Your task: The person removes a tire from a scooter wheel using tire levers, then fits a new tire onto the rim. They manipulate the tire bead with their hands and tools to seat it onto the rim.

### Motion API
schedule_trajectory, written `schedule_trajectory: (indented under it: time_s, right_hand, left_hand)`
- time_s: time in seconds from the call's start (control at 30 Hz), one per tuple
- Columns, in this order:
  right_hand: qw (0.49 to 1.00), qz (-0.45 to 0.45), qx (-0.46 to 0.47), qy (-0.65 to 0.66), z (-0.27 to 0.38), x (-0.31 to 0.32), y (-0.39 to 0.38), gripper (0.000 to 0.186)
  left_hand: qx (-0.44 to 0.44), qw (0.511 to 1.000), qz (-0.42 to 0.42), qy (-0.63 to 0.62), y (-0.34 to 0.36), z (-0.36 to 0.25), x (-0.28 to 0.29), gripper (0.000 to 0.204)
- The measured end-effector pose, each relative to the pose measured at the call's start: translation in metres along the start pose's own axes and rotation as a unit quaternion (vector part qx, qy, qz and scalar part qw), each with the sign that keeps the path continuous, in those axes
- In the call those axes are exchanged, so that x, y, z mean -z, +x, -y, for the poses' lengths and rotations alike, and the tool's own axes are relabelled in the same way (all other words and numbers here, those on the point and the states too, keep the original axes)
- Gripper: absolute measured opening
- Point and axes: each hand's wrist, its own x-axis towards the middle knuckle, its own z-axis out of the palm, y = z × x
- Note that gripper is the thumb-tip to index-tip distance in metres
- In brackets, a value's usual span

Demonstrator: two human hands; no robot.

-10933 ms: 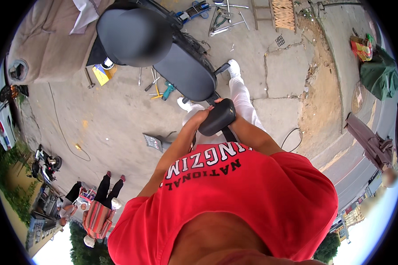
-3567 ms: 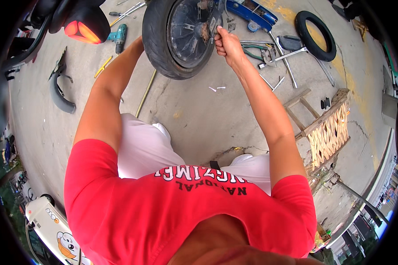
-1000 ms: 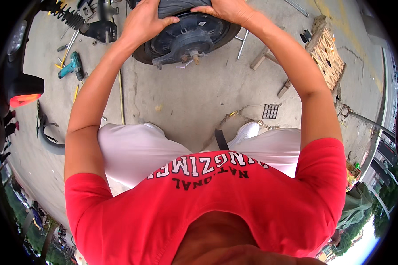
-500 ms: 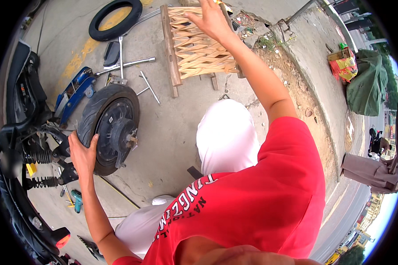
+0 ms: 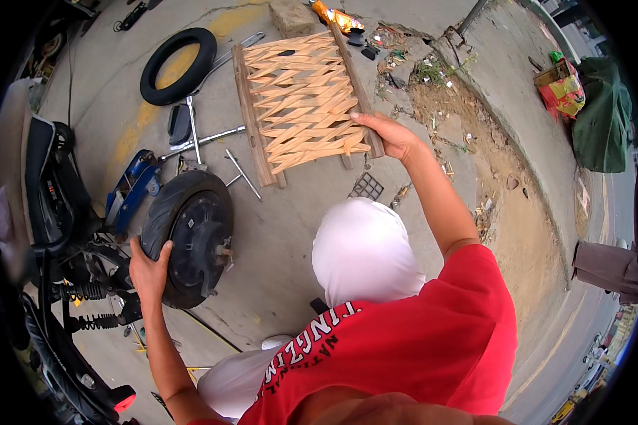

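A: And there was the switch! One second earlier both hands were on the tyre; now only the left hand (image 5: 151, 275) was on the wheel (image 5: 195, 230).

B: Thumb well apart from the fingers, holding the tyre's edge, and the wheel stood on the ground beside the scooter (image 5: 53, 188), near the blue jack (image 5: 131, 185).

A: Then the right hand (image 5: 398, 140)! Half a second before, it was spread out over the far part of the woven stool (image 5: 301, 106). Now it had come back to the near end of the side rail (image 5: 351, 78).

B: Half closed, thumb on top, and it had hold of that rail. The fingers below were hidden, so I couldn't tell how tight.

A: And the stool itself?

B: Just beyond the wheel, much where it had been, beside the T-shaped tool (image 5: 239, 168). The loose tyre (image 5: 205, 57) lay farther left, unmoved.
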Motion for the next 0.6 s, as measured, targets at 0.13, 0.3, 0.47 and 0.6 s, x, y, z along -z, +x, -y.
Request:
schedule_trajectory:
  time_s: [0.13,0.3,0.47,0.6]
  right_hand:
    - [1.0,-0.027,-0.005,0.015,-0.004,0.0,0.007,0.05]
    - [0.992,-0.114,0.045,0.041,-0.015,-0.002,-0.005,0.038]
    - [0.963,-0.179,0.097,0.177,-0.013,0.046,-0.061,0.037]
    - [0.898,-0.327,0.185,0.229,0.006,0.11,-0.106,0.031]
  left_hand:
    - [0.006,0.999,0.007,0.034,0.004,0.006,-0.008,0.084]
    - [-0.012,1.0,0.025,0.011,0.008,0.005,-0.005,0.081]
    - [-0.021,1.0,0.012,0.011,0.009,0.014,-0.009,0.077]
    - [-0.023,1.0,0.019,-0.006,0.009,0.018,-0.01,0.075]
